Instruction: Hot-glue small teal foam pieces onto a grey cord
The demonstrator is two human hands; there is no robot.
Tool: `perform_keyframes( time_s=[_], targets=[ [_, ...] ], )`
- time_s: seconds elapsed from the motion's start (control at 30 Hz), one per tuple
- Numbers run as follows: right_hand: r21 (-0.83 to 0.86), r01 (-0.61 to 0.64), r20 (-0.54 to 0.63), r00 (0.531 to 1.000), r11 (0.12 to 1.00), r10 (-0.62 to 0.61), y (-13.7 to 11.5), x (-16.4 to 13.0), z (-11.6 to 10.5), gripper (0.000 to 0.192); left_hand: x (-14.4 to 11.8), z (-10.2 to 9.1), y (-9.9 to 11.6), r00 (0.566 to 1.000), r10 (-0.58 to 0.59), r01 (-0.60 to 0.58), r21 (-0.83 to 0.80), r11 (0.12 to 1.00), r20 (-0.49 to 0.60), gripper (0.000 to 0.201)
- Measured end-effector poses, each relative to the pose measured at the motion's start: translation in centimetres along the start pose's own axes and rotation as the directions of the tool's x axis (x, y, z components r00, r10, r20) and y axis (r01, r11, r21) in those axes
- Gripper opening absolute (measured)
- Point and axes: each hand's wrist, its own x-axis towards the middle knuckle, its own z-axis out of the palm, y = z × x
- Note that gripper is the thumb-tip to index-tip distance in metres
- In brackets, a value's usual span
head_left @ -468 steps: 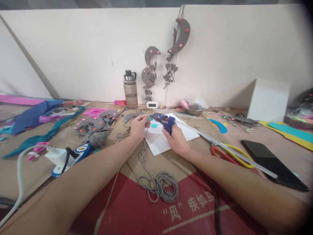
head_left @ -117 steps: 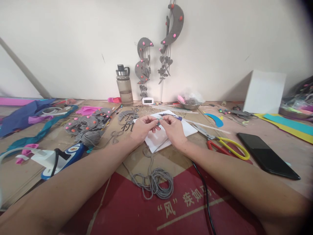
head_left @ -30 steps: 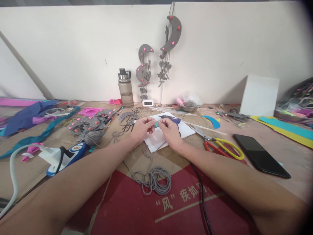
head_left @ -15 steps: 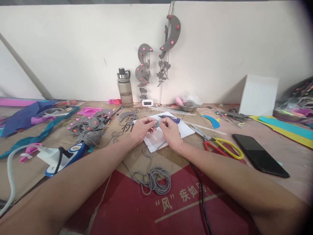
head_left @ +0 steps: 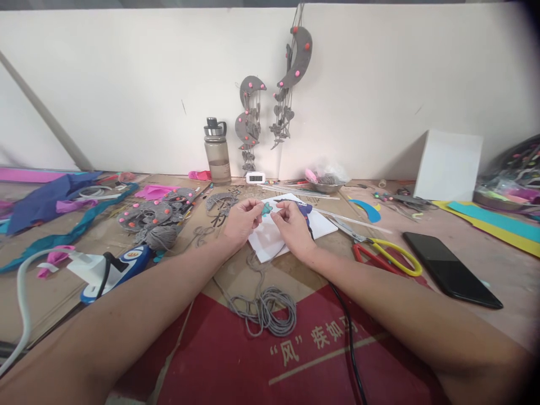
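My left hand [head_left: 242, 222] pinches a small teal flower-like piece [head_left: 267, 209], which looks like felt, between thumb and fingertips. Just right of it, my right hand [head_left: 294, 228] has thumb and bent forefinger close together; anything between them is too small to make out. Both hands are above a white sheet or pad [head_left: 323, 225]. Behind the right hand lies a blue hot glue gun [head_left: 305, 208], partly hidden, its dark nozzle pointing left. Nearer me, a loose coil of grey cord [head_left: 276, 311] rests on the cardboard, one strand running up toward the pad.
Scissors with red and yellow handles [head_left: 396, 256] and a black phone [head_left: 451, 270] lie right. A black cable [head_left: 351, 349] runs toward me. Left are a power strip [head_left: 137, 260], grey yarn [head_left: 162, 236] and felt scraps [head_left: 50, 199]. A water bottle [head_left: 217, 154] stands behind.
The hands have moved slightly apart. The right fingers have come off the teal piece, which now shows more fully in the left hand.
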Motion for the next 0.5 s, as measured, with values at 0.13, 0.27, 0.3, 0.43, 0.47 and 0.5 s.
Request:
perform_keyframes(
  time_s=[0.13,0.27,0.3,0.43,0.47,0.5],
  targets=[
    [-0.043,0.005,0.022,1.0,0.999,-0.004,0.0,0.2,-0.1,0.029,0.3,-0.2,0.4,0.998,-0.009,0.007,-0.029,1.0,-0.065,0.023],
    [-0.088,0.032,0.156,0.988,0.996,-0.018,-0.6,0.4,-0.4,0.02,0.7,-0.6,1.0,0.991,-0.004,0.0,-0.028,1.0,-0.132,0.021],
    [-0.083,0.049,0.176,0.984,0.995,-0.034,-0.9,0.4,-0.4,0.021,0.9,-0.7,1.1,0.99,0.012,-0.016,-0.032,0.999,-0.141,0.02],
    [-0.05,0.087,0.155,0.985,0.995,-0.078,-2.4,0.4,-0.7,0.021,1.6,-1.5,1.1,0.981,0.073,-0.086,-0.063,0.994,-0.181,0.017],
    [-0.043,0.083,0.147,0.986,0.996,-0.076,-2.9,0.3,-0.8,0.021,1.7,-1.7,1.0,0.978,0.078,-0.093,-0.069,0.993,-0.192,0.017],
    [-0.037,0.074,0.147,0.987,0.997,-0.068,-3.4,0.3,-1.0,0.022,1.9,-1.9,0.9,0.976,0.078,-0.095,-0.074,0.993,-0.201,0.016]
  ],
)
